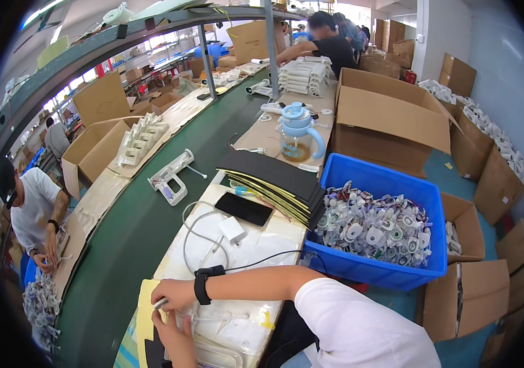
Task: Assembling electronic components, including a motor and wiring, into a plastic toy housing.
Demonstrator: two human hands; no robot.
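My two hands meet low in the view, over the near end of the white-covered bench (250,325). The right hand (175,293), with a black band on its wrist, pinches a small grey-white piece (161,303). Just below it is my left hand (176,338), its fingers bent up against the same spot; whatever they grip is hidden. A white plastic housing (222,356) lies beside the left hand, partly cut off by the lower edge. Thin clear-white leads (228,319) lie on the bench right of the hands. Yellow sheet material (145,306) is under and left of them.
Farther up the bench are a phone (243,209), a white charger (232,230), stacked black sheets (271,184) and a blue-lidded jug (299,132). A blue bin (384,276) of small parts stands right. A white frame (173,178) lies on the green conveyor (121,227). Co-workers sit beyond.
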